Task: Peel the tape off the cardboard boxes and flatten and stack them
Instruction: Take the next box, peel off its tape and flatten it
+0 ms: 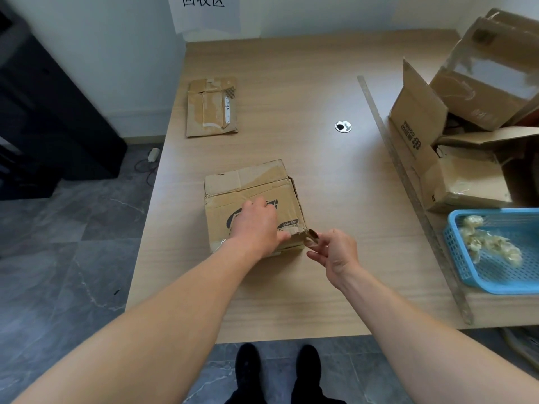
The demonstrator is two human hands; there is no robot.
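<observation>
A worn brown cardboard box (248, 182) with a dark printed logo stands closed near the front middle of the wooden table (291, 97). My left hand (256, 225) lies flat on the box's near face, palm down, pressing it. My right hand (335, 252) is just off the box's near right corner, with thumb and fingers pinched on a curled strip of brown tape (311, 237) that still runs to that corner. A flattened box (211, 107) lies at the table's far left.
Several opened cardboard boxes (466, 112) are piled at the right. A blue plastic basket (455, 249) with crumpled tape scraps sits at the near right. A long metal ruler (408, 185) lies diagonally beside them. A cable hole (343, 126) is mid-table.
</observation>
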